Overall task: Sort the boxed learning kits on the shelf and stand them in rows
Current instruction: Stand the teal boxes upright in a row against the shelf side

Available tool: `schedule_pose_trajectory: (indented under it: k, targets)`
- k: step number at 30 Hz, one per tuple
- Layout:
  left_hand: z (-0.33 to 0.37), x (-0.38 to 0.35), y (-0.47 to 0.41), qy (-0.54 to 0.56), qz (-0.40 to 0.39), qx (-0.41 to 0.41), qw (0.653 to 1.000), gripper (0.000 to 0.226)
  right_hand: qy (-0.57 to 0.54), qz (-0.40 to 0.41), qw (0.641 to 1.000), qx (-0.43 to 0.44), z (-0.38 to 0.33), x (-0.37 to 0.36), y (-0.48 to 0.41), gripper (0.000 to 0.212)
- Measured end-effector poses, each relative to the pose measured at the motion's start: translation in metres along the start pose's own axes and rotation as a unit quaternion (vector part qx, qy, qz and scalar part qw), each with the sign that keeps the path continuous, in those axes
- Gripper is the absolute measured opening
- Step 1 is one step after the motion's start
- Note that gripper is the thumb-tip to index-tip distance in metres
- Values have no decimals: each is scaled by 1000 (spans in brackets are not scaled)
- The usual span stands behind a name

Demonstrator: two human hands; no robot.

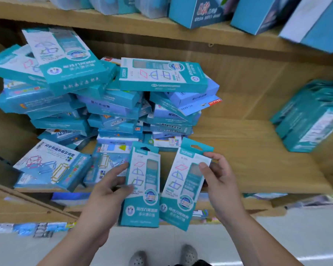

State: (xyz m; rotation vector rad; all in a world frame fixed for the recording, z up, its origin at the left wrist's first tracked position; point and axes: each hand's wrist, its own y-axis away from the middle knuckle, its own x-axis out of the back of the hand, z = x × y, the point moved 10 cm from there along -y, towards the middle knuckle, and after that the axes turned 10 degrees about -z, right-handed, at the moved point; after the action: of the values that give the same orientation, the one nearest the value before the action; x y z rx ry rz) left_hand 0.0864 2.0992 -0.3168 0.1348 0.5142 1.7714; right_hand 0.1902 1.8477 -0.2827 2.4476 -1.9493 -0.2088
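Two teal boxes stand side by side before the shelf (pixel 258 160) edge. Your left hand (pixel 112 189) pinches the left kit (pixel 142 198); your right hand (pixel 219 181) pinches the right kit (pixel 181 198). Each has a white panel of coloured line shapes, a hang tab and a code starting "S-3"; other print blurs. A pile (pixel 112 112) lies behind.

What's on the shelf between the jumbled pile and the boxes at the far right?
Nothing: in the head view the wooden shelf is bare between the jumbled pile and the right-hand boxes.
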Motion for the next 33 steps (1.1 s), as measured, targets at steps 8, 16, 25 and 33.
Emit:
schedule_pose_trajectory:
  k: [8,16,25,33]
  targets:
    - [10,-98,-11,-86,-149,-27,985,56,22,108,994,-2,-30,114,19,14]
    - [6,-218,-35,-114,-156,-54,980,61,-5,153,987,40,-64,247,21,15]
    - [1,-344,-61,-120,-108,-106,981,66,18,203,978,45,-77,366,2,22]
    - [13,-407,-80,-161,-102,-136,972,69,91,238,959,122,-107,379,-38,17]
